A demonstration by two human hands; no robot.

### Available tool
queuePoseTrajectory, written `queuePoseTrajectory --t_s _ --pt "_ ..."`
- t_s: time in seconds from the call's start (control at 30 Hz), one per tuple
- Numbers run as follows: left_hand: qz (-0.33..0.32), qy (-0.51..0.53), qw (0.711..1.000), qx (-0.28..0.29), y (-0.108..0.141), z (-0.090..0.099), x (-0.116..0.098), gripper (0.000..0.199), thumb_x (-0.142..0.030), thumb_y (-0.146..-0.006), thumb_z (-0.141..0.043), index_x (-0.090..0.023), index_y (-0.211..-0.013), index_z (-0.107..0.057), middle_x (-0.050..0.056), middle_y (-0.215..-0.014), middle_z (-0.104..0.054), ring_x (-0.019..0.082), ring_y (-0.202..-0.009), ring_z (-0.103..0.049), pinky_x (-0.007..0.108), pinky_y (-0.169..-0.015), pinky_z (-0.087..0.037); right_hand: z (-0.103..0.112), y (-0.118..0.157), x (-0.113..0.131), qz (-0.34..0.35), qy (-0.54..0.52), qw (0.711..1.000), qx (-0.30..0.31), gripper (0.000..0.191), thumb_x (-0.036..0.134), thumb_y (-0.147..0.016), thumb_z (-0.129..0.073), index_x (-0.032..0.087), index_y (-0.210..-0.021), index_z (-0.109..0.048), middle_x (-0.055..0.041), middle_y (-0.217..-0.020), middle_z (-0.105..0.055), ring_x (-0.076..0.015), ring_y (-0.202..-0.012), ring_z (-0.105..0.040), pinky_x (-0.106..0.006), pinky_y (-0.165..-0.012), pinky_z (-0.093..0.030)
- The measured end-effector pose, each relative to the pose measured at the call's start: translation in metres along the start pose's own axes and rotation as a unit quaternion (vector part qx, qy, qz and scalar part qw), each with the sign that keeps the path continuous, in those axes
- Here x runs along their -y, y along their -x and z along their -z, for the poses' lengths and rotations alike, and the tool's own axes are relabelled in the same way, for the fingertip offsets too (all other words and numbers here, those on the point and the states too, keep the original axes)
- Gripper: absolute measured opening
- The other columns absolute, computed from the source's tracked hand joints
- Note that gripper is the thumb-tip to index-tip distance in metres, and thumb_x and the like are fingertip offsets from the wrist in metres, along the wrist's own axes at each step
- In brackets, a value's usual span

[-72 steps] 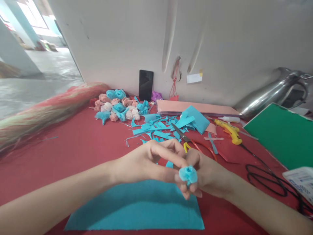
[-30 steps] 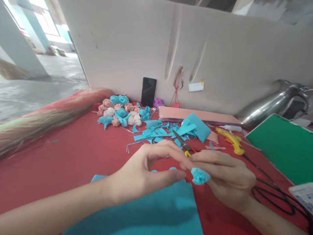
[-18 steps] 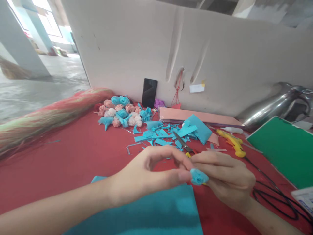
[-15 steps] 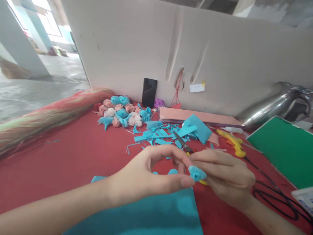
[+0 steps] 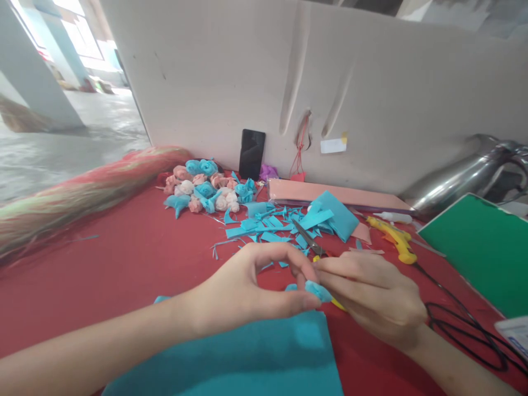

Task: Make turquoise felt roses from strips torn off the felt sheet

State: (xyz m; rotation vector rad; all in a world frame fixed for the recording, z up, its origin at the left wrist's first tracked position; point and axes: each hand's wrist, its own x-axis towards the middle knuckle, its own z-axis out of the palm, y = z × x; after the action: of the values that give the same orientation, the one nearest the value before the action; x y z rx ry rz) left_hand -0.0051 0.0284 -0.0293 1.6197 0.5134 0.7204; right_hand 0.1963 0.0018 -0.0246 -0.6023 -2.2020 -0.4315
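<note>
Blue flower [image 5: 318,291] touches left fingers [image 5: 310,300]; a clear packet [image 5: 270,199] holds pink paper [image 5: 334,193].

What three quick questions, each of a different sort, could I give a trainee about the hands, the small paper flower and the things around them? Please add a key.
1. True or false: the black phone is propped against the pale wall.
2. Multiple choice: which of these lies nearest the green board?
A) yellow glue gun
B) black phone
C) heap of paper flowers
3. Fill in the blank: the small paper flower at the fingertips of the left hand is ____ in colour.

Key: 1. True. 2. A. 3. Blue.
</note>
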Motion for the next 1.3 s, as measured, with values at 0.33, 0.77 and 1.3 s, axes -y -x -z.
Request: queuePoseTrajectory --t_s 0.33,0.77,1.3 --pt "0.001 0.06 0.998 -0.024 0.002 -0.002 -0.003 0.014 -0.028 -0.08 -0.066 -0.02 -0.09 -0.06 -0.004 -0.073 -0.056 0.01 -0.072 -0.054 0.018 -0.064 -0.044 0.0 0.005 0.002 -0.072 -0.109 0.991 -0.026 0.017 0.016 -0.091 -0.054 0.019 -0.088 -0.071 -0.002 -0.08 -0.076 -0.011 -0.065 -0.069 -0.02 -0.058 -0.056" --pt "-0.091 -0.176 0.98 -0.02 0.0 -0.016 0.015 0.012 -0.014 -0.085 -0.061 -0.012 -0.078 -0.07 0.003 -0.076 -0.072 0.012 -0.074 -0.062 0.02 -0.072 -0.049 -0.011 -0.003 0.018 -0.417 -0.445 0.783 -0.124 0.012 0.035 -0.079 -0.071 0.03 -0.068 -0.074 0.0034 -0.068 -0.069 -0.0039 -0.036 -0.042 -0.021 -0.038 -0.047" --pt "-0.13 -0.232 0.964 -0.021 0.0 -0.013 0.016 0.007 -0.016 -0.083 -0.064 -0.014 -0.081 -0.07 0.002 -0.078 -0.072 0.011 -0.073 -0.061 0.02 -0.07 -0.049 -0.011 0.002 0.023 -0.446 -0.453 0.767 -0.087 0.009 0.038 -0.078 -0.071 0.033 -0.072 -0.077 0.0045 -0.057 -0.059 -0.0053 -0.037 -0.046 -0.022 -0.039 -0.045"
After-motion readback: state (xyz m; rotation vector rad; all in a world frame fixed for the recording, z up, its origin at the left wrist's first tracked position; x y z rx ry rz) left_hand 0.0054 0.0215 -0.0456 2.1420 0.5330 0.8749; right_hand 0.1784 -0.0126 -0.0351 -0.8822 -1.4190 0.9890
